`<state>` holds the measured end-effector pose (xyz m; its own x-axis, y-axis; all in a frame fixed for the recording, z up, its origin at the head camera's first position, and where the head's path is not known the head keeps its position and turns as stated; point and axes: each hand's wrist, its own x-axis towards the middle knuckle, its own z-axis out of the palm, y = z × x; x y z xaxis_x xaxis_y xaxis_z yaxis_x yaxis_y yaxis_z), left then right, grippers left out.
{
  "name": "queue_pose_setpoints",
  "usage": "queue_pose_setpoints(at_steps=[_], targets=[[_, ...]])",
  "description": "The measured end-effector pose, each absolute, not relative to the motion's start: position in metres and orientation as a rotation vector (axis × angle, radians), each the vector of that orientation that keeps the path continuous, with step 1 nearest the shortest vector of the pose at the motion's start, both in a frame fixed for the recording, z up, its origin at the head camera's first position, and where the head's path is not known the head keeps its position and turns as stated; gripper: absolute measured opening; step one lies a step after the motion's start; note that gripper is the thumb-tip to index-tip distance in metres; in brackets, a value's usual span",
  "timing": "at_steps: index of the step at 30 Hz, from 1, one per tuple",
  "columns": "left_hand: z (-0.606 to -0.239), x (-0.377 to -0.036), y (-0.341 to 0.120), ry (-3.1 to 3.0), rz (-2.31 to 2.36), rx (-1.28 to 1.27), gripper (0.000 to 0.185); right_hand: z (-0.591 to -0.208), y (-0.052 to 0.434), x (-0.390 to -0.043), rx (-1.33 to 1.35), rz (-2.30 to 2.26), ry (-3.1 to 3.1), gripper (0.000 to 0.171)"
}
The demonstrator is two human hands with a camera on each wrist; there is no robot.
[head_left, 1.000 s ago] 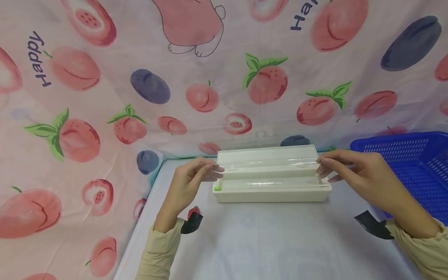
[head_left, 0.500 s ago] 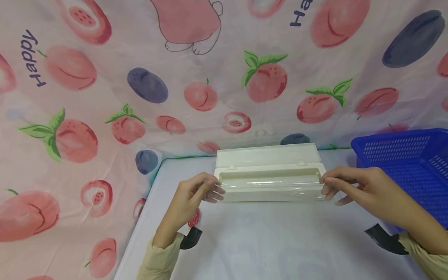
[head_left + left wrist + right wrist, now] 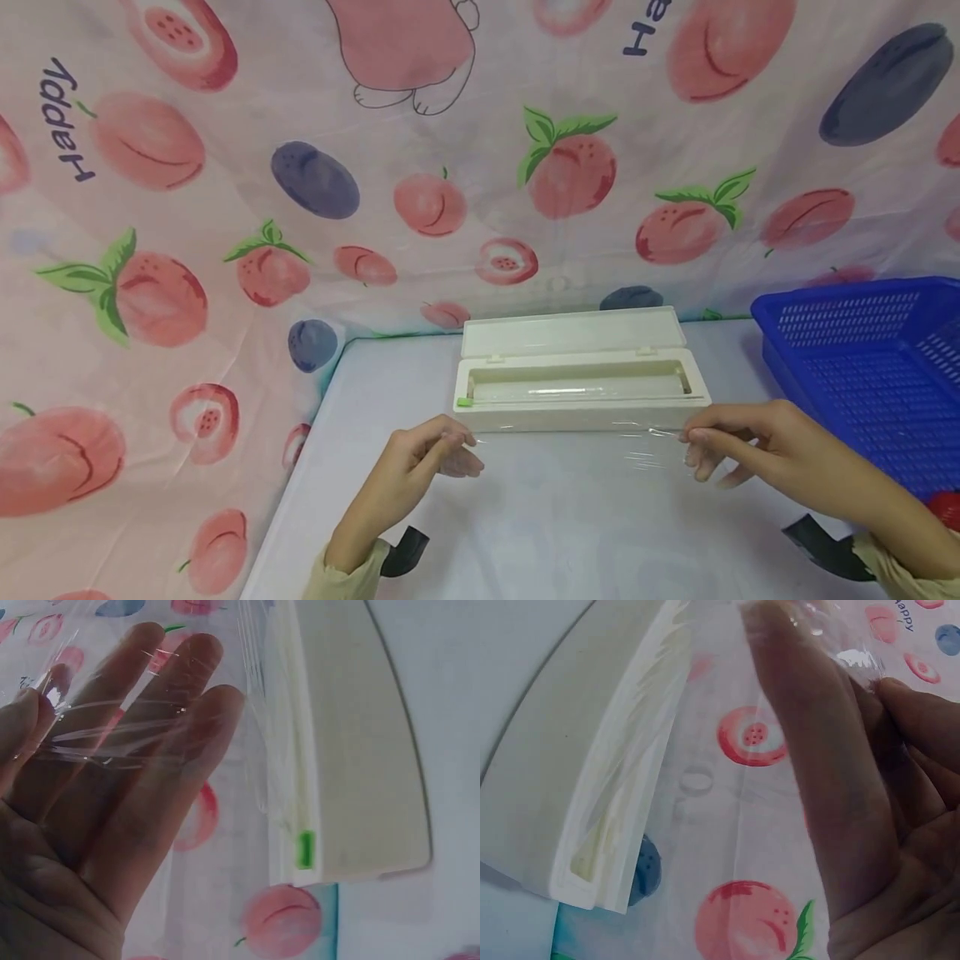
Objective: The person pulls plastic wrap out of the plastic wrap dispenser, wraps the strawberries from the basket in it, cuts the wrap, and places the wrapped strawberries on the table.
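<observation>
The sheet of cling film [image 3: 577, 450] is coming out now, stretched clear and taut between the two hands and hanging just in front of the white dispenser box [image 3: 581, 414], over the pale table [image 3: 570, 533]. A second ago both hands were up at the box's open slot; half a second ago they were drawing level with its front wall; now they are sitting nearer the person, with a fresh span of film trailing back to the roll [image 3: 570, 390] inside. That reads as the pull being well under way, with the film still joined to the box and uncut.

The left hand [image 3: 420, 467] is pinching the film's left corner between thumb and curled fingertips; in the left wrist view the fingers [image 3: 142, 772] are showing through wrinkled film laid across them. The right hand [image 3: 757, 442] is pinching the right corner the same way, thumb against forefinger, the other fingers loosely curled below; the right wrist view is showing film bunched at the fingertips [image 3: 810, 735].

The box's lid [image 3: 573, 332] is standing open behind, tipped back toward the fruit-print cloth [image 3: 225, 208]. A small green tab [image 3: 465, 402] is marking the box's left end. A blue basket [image 3: 877, 367] is sitting well to the right, apart from the work.
</observation>
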<state>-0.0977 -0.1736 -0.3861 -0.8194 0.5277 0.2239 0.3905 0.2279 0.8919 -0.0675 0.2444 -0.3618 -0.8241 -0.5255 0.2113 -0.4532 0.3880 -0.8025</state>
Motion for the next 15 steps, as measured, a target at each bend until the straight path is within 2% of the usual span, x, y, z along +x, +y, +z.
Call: queue_pose_setpoints(at_steps=[15], targets=[[-0.414, -0.083, -0.18, 2.325, 1.56, 0.932, 0.022, -0.394, 0.256, -0.061, -0.845, -1.441, 2.234, 0.023]])
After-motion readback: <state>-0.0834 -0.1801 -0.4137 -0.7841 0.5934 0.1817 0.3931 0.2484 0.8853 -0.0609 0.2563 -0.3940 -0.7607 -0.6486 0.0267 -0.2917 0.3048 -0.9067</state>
